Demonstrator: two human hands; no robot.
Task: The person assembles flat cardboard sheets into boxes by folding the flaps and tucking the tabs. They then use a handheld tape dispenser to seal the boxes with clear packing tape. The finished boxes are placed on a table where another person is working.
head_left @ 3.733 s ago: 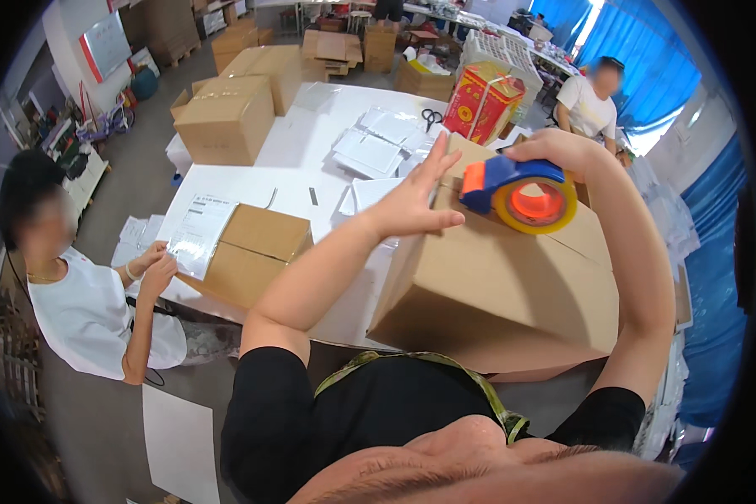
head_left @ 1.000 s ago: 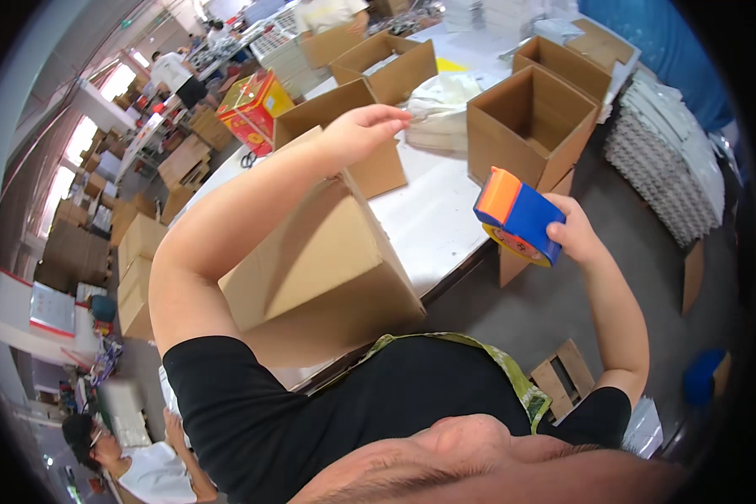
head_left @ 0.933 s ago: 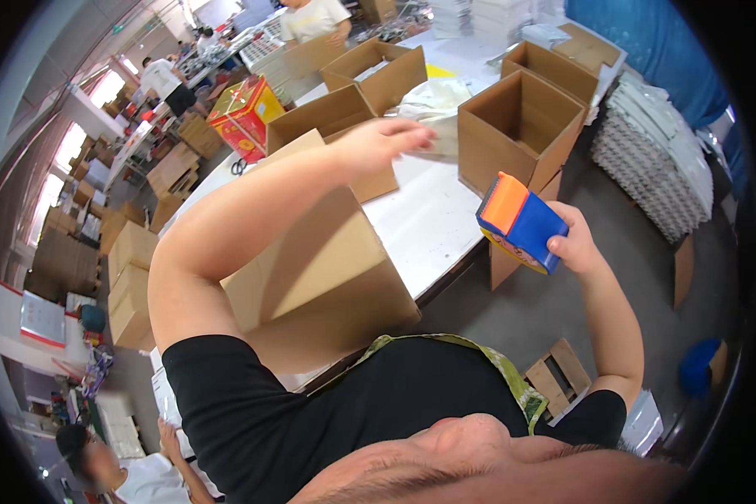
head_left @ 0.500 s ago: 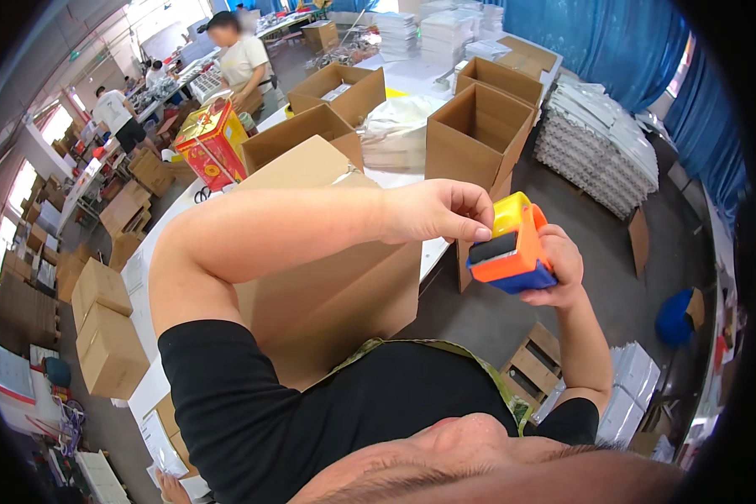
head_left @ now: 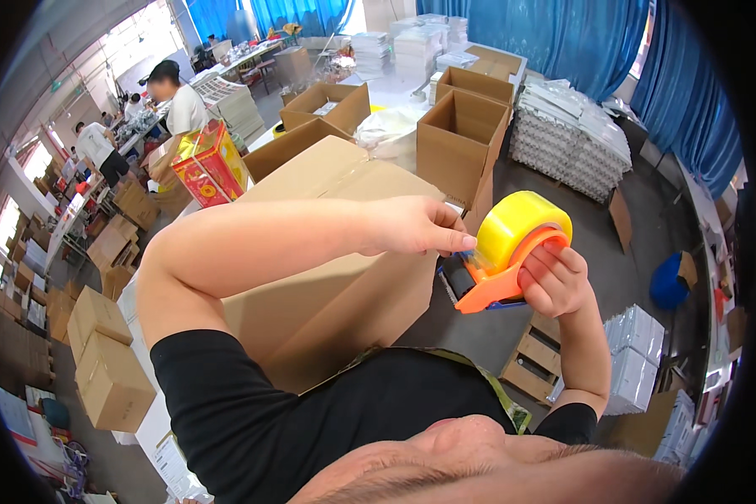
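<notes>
My right hand (head_left: 554,277) is closed around an orange and blue tape dispenser (head_left: 479,294), which is held up in the air to the right of a large cardboard box. A thick roll of clear yellow tape (head_left: 525,223) is mounted in it, with a black roller (head_left: 457,275) at its front end. My left hand (head_left: 420,227) reaches across from the left, thumb and forefinger pinched at the loose film of the tape just above the roller. The large box (head_left: 336,294) stands under my left forearm with its top flaps folded closed.
Open cardboard boxes (head_left: 458,134) stand on the white table beyond. A red and yellow tin (head_left: 212,164) sits at the far left, near a person in a white shirt (head_left: 185,109). Stacked cartons (head_left: 109,361) lie left; a wooden pallet (head_left: 533,361) and wrapped bundles (head_left: 634,357) lie right.
The dispenser has turned so the tape roll's round side shows, its roller end swinging left and down. My left hand has moved slightly left and down with it.
</notes>
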